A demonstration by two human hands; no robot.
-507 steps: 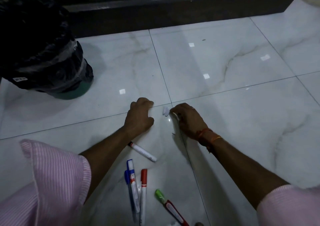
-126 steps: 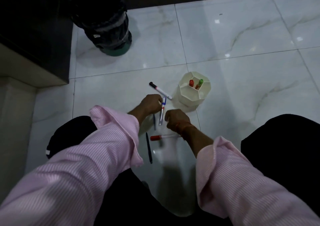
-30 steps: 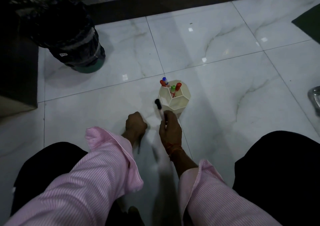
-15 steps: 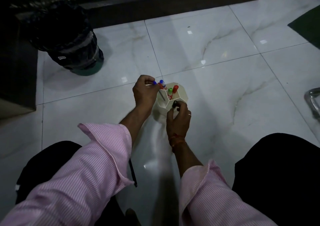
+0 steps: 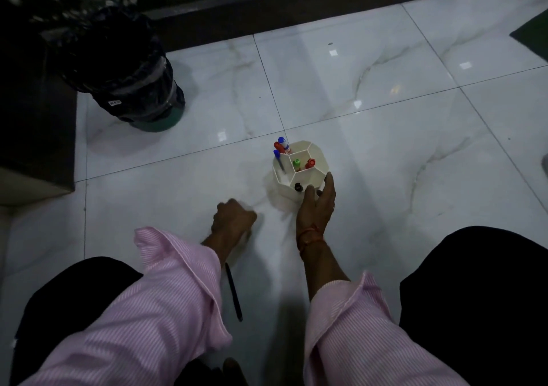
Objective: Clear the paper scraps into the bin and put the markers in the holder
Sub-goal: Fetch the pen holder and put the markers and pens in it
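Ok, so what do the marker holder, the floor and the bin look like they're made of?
Holder: probably cream plastic, matte, with thin moulded walls between compartments. Floor: glossy marble-look tiles, grey veins, grout lines, sharp light reflections; stone or ceramic, unclear. Bin: covered by a crinkled black plastic bag with shiny folds; green base, likely plastic.

One camera, worn on the seated person's head, looks forward and steeply down at the tiled floor (image 5: 385, 178) from close range. The pink sleeves (image 5: 154, 311) crowd the bottom edge, the holder (image 5: 318, 154) sits mid-frame, and the bin (image 5: 124, 68) is far upper left.
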